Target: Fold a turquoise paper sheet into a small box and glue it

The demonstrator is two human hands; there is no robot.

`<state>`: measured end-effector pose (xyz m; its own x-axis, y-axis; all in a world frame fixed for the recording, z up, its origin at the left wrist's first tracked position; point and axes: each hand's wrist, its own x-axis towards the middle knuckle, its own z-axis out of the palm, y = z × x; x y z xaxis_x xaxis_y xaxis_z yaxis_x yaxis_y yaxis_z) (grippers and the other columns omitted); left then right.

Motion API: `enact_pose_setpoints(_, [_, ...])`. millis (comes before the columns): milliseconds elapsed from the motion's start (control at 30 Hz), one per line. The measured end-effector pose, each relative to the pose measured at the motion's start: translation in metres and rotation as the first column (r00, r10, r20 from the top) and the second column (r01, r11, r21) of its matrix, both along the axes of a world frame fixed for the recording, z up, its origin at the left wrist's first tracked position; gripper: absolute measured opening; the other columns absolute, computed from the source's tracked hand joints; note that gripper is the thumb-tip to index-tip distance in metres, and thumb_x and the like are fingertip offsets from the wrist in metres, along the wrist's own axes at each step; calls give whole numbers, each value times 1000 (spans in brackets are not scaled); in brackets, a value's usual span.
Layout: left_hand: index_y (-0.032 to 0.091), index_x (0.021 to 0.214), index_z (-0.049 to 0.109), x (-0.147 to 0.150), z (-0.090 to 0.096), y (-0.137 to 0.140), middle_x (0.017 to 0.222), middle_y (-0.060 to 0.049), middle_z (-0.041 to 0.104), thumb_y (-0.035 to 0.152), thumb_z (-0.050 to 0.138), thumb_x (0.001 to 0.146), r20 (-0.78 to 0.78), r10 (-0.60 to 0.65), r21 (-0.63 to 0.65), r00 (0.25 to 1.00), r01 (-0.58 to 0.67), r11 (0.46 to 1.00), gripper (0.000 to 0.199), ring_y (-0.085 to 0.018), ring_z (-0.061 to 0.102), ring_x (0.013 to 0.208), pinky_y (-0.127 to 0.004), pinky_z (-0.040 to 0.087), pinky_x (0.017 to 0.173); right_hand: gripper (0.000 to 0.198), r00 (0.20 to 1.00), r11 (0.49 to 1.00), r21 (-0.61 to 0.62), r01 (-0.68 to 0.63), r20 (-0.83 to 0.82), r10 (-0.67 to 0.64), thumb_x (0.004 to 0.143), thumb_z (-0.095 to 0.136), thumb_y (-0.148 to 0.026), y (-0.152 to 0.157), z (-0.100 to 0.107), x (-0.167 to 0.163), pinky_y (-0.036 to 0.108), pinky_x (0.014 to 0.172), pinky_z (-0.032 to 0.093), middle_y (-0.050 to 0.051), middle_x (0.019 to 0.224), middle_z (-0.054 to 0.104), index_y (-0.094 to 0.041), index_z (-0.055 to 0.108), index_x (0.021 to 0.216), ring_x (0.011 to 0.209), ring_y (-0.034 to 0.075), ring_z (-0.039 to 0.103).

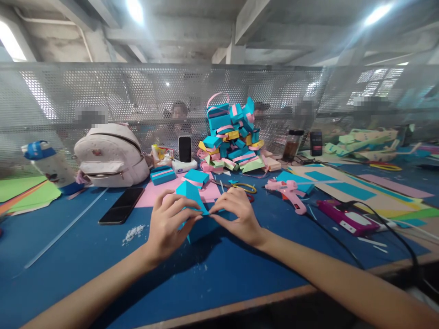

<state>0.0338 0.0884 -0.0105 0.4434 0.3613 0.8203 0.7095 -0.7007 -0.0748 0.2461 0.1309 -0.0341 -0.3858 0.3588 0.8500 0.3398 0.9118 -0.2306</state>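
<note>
Both hands pinch a folded piece of blue paper just above the blue table. My left hand grips its near edge with thumb and fingers, and my right hand pinches the same edge close beside it. Part of the paper is hidden behind the fingers. Beyond the hands lies a pink paper sheet with a small blue paper box on it. Another blue box with a pink band rests at the sheet's left. Yellow-handled scissors lie behind my right hand.
A pile of folded paper boxes stands at the back. Left are a backpack, a bottle and a black phone. To the right lie a pink glue gun with its cord, a purple power strip and paper sheets.
</note>
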Motion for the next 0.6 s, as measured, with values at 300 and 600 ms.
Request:
enact_pose_setpoints(300, [27,88,67,-4,-5,2,100,1,75,21,70,86,-91,47,195,995,-28,980,7,-18,64,89,-42,38,97,6,1000,1000,-20,-10,6,10,88,69,-27,1,-3,0,37,79,37,-1,80,70,-25,68,83,79,19,58])
enact_pose_setpoints(600, [30,92,71,0,-5,0,102,2,75,22,71,85,-84,33,151,996,-20,988,10,-18,64,91,-44,36,99,2,996,996,-25,-90,-4,90,87,71,-27,2,-6,-2,37,78,38,-1,82,71,-25,69,87,79,18,59])
